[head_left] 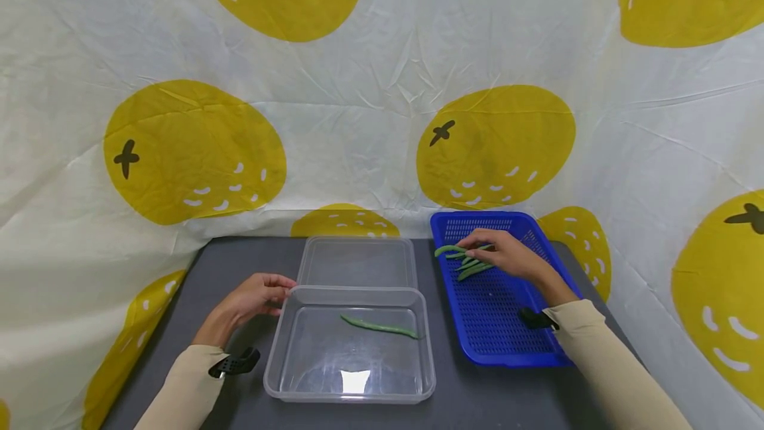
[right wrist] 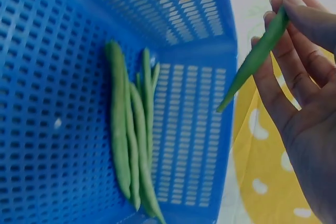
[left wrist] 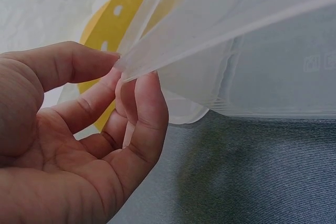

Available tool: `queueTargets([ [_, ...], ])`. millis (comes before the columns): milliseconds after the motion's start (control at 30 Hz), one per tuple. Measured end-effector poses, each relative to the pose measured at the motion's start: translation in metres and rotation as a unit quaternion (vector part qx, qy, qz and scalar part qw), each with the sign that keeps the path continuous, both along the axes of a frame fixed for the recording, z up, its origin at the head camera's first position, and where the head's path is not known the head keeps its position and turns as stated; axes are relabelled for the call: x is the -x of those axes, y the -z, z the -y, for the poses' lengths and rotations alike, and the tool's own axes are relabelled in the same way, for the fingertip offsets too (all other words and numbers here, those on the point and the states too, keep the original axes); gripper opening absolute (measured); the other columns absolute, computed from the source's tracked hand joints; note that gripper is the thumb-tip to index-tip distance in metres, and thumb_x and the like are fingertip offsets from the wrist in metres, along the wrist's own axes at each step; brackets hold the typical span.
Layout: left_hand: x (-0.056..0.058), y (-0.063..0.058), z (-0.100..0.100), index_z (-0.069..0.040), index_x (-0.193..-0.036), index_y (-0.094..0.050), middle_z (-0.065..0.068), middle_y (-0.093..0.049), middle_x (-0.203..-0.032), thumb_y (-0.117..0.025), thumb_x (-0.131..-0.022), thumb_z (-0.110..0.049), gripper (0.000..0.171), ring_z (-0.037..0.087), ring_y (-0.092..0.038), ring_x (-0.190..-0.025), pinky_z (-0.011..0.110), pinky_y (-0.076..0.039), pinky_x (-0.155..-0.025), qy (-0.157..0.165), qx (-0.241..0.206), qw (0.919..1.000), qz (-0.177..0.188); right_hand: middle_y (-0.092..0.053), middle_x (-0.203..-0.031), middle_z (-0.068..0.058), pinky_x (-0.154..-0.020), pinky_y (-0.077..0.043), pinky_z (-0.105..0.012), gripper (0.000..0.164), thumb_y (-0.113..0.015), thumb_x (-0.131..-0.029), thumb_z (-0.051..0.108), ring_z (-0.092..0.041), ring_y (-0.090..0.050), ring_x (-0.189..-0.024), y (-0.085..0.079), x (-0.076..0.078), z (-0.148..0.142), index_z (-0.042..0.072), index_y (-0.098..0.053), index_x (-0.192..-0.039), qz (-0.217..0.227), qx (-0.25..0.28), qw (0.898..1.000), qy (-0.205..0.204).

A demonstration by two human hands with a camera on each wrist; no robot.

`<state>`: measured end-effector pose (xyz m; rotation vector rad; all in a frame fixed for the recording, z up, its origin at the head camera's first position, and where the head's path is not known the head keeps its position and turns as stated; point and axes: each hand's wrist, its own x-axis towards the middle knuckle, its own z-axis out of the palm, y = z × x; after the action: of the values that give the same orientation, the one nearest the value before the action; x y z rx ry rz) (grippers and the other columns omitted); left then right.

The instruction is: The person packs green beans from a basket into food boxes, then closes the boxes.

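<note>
A blue perforated basket sits on the right of the grey table with several green beans lying in its far end. My right hand hovers over them and pinches one green bean between thumb and fingertips, lifted off the basket floor. A clear plastic tub stands in front of me with a single bean inside. My left hand touches the tub's far left rim with its fingertips.
A clear lid or second tray lies just behind the tub. The grey tabletop is bordered by a white cloth backdrop with yellow fruit prints. A black wrist mount shows on each sleeve.
</note>
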<state>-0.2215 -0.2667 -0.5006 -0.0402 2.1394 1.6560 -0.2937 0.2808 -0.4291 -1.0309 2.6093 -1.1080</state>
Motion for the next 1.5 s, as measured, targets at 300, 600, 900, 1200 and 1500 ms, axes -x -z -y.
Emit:
queueTargets([
  [300, 0.001, 0.002, 0.001, 0.008, -0.129, -0.062, 0.023, -0.067, -0.119, -0.059, -0.099, -0.009, 0.035, 0.026, -0.065, -0.096, 0.038, -0.057, -0.076, 0.001, 0.0, 1.0, 0.004, -0.072, -0.108, -0.006, -0.078, -0.057, -0.031, 0.024, -0.066, -0.098, 0.007, -0.029, -0.068, -0.095, -0.011, -0.008, 0.026, 0.01, -0.072, -0.121, 0.018, 0.037, 0.998, -0.057],
  [600, -0.001, -0.001, 0.001, 0.009, -0.129, -0.061, 0.022, -0.067, -0.116, -0.059, -0.1, -0.009, 0.035, 0.023, -0.064, -0.093, 0.038, -0.057, -0.076, 0.005, -0.004, 1.0, -0.003, -0.072, -0.108, -0.009, -0.071, -0.057, -0.034, 0.023, -0.068, -0.096, 0.007, -0.022, -0.065, -0.09, -0.017, -0.016, 0.05, 0.008, -0.073, -0.118, 0.037, 0.057, 0.994, -0.086],
  [900, 0.0, 0.002, 0.003, 0.01, -0.131, -0.059, 0.02, -0.066, -0.115, -0.058, -0.099, -0.009, 0.037, 0.021, -0.061, -0.091, 0.037, -0.057, -0.075, 0.014, -0.011, 0.9998, -0.007, -0.072, -0.107, -0.011, -0.067, -0.053, -0.032, 0.023, -0.07, -0.095, 0.011, -0.018, -0.06, -0.081, -0.02, -0.021, 0.065, 0.013, -0.074, -0.118, 0.037, 0.044, 0.994, -0.09],
  [1200, 0.0, 0.002, 0.003, 0.011, -0.132, -0.058, 0.021, -0.065, -0.116, -0.059, -0.098, -0.009, 0.039, 0.021, -0.061, -0.092, 0.038, -0.057, -0.076, 0.018, -0.014, 0.9997, -0.008, -0.07, -0.105, -0.007, -0.075, -0.057, -0.034, 0.024, -0.072, -0.095, 0.012, -0.019, -0.066, -0.091, -0.018, -0.026, 0.078, 0.016, -0.074, -0.118, 0.079, 0.061, 0.988, -0.113],
  [1500, -0.001, 0.002, 0.002, 0.01, -0.131, -0.059, 0.021, -0.066, -0.116, -0.059, -0.098, -0.009, 0.038, 0.022, -0.062, -0.093, 0.038, -0.057, -0.076, 0.009, -0.009, 0.9999, -0.005, -0.07, -0.108, -0.007, -0.074, -0.058, -0.034, 0.023, -0.072, -0.094, 0.01, -0.019, -0.067, -0.092, -0.017, -0.03, 0.091, 0.015, -0.074, -0.117, 0.101, 0.071, 0.982, -0.142],
])
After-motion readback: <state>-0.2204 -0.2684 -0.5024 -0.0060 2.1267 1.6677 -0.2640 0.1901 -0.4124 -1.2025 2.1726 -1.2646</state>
